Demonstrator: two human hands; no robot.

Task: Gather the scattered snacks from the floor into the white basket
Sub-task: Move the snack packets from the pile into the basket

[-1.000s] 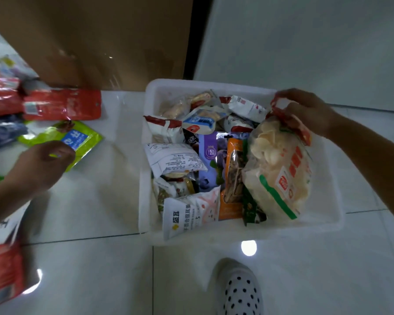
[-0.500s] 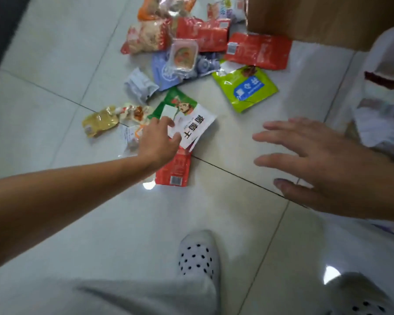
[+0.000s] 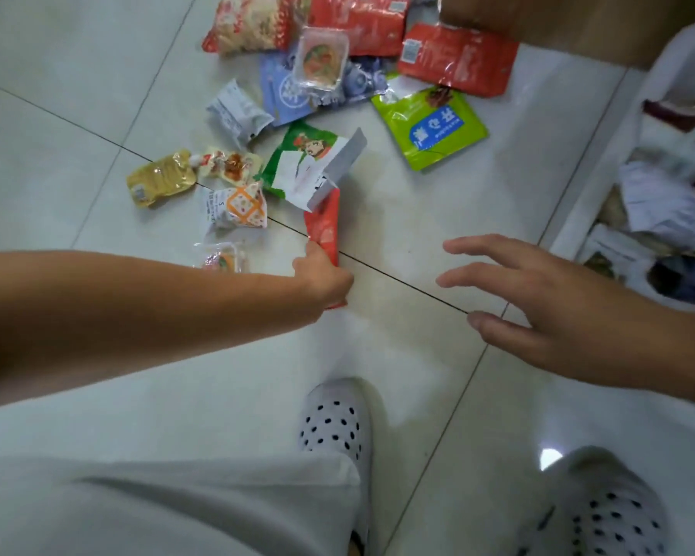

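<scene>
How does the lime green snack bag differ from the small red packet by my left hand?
The lime green bag is wide, lies flat and untouched, and carries a blue label. The red packet is narrow, has its far end tucked under a green and white bag, and has its near end in the grip of the left hand. Both are on the tiled floor, outside the white basket.

Both forearms are seen bare, with no sleeve, watch or ring visible on the left hand (image 3: 325,276) or the right hand (image 3: 546,311). Light grey trousers (image 3: 169,503) are worn, possibly of soft cotton. White perforated clogs (image 3: 332,419) with dark holes are worn on both feet.
</scene>
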